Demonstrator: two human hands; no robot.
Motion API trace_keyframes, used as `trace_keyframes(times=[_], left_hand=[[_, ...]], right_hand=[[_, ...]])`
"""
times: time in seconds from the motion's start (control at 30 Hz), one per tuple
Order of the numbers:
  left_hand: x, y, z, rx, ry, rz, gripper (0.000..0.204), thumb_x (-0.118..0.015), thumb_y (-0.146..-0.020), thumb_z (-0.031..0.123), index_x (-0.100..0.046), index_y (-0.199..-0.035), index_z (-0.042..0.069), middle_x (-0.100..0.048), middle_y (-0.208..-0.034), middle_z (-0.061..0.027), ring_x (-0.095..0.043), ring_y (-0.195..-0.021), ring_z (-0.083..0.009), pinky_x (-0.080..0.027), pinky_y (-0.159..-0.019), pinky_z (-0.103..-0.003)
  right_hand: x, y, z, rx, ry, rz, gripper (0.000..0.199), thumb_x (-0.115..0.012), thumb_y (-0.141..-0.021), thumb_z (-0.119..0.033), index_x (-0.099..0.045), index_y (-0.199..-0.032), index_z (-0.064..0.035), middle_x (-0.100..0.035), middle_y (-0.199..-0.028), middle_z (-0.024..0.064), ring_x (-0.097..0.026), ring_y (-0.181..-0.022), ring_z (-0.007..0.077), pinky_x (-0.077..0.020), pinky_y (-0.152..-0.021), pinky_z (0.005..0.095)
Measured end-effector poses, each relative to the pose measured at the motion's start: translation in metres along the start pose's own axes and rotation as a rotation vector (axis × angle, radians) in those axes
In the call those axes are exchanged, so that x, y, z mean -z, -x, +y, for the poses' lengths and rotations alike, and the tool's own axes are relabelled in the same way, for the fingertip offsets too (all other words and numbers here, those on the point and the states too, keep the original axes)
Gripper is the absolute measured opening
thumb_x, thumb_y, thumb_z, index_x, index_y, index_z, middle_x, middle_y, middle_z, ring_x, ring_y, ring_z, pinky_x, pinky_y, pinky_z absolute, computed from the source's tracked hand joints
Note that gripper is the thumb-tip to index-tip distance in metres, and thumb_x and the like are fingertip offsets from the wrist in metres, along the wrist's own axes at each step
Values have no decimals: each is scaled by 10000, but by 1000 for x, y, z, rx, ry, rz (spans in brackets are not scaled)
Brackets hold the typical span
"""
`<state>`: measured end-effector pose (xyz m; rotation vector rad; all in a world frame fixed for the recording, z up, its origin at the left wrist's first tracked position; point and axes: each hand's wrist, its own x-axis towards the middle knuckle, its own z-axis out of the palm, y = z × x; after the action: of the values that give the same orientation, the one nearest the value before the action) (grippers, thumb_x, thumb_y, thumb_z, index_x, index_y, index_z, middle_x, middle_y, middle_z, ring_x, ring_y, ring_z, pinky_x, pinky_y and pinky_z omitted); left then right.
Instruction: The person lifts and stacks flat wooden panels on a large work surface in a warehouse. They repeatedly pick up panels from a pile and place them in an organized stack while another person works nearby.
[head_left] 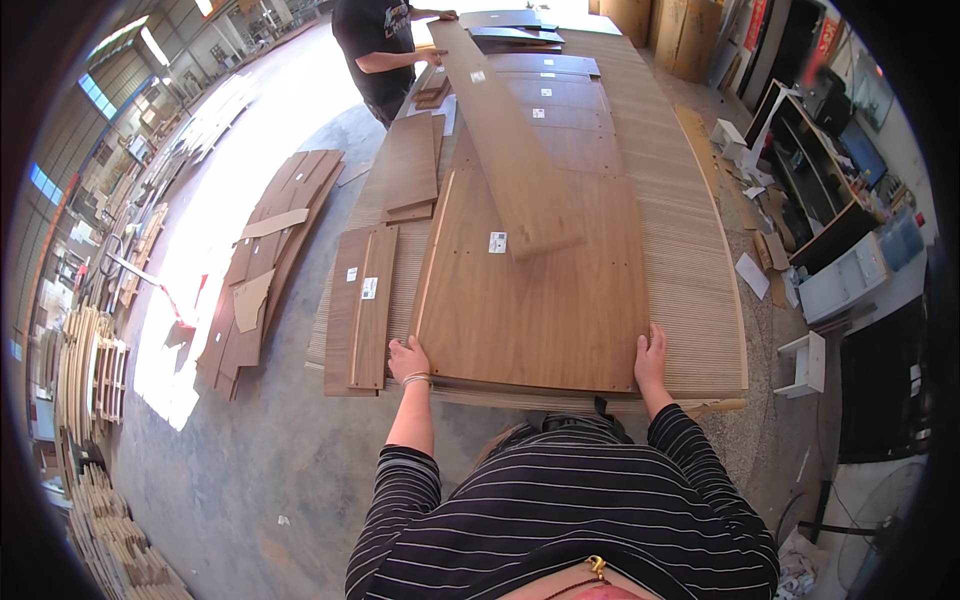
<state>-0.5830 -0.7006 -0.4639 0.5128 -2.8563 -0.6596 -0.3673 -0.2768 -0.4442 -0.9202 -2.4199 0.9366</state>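
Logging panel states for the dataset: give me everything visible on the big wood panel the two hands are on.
The big panel is a flat, roughly rectangular sheet with a brown wood-grain veneer look. It lies face up on a ribbed, slatted table. Small drilled holes dot its face, and a small white sticker sits near its far middle. A long narrow board lies diagonally across its far end. The left hand grips its near left corner, and the right hand grips its near right corner. Its thickness cannot be judged.
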Motion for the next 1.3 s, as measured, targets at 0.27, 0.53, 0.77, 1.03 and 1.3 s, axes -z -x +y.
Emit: trace_keyframes(times=[0.27, 0.53, 0.77, 1.03, 1.3], left_hand=[[28, 14, 39, -215, -26, 34, 523, -511, -799, 368, -410, -1160, 3, -443, -1167, -184, -398, -1100, -345, -309, -935, -443], [-19, 88, 154, -708, 421, -329, 556, -567, -785, 302, -381, -1191, -30, -422, -1194, -219, -382, -1125, -349, -297, -959, -421], [-39, 160, 221, -850, 345, -624, 648, -588, -775, 358, -329, -1248, -2, -287, -1306, -265, -302, -1195, -387, -233, -1007, -462], [-53, 190, 219, -978, 336, -517, 617, -626, -743, 298, -374, -1237, 27, -152, -1349, -309, -223, -1228, -426, -199, -1021, -482], [-52, 214, 223, -1071, 349, -511, 548, -615, -751, 251, -415, -1207, 22, -139, -1340, -335, -219, -1227, -452, -227, -1009, -479]], right_hand=[[13, -2, -10, -128, -93, 54, 429, -425, -898, -255, -366, -1226, 16, -378, -1237, 198, -434, -1079, 309, -360, -915, 365], [10, 5, -18, -189, -132, 83, 446, -443, -891, -267, -368, -1226, 18, -412, -1191, 201, -485, -1009, 282, -400, -867, 349], [5, 16, -5, -165, -46, 18, 525, -451, -875, -322, -346, -1246, 34, -372, -1263, 237, -372, -1168, 346, -295, -981, 383], [11, 18, -16, -111, 58, -112, 664, -531, -823, -338, -253, -1312, 15, -349, -1296, 236, -336, -1204, 349, -279, -994, 384], [13, 11, 7, -96, -240, -217, 516, -464, -867, -177, -270, -1316, -11, -333, -1312, 231, -327, -1223, 320, -273, -998, 345]])
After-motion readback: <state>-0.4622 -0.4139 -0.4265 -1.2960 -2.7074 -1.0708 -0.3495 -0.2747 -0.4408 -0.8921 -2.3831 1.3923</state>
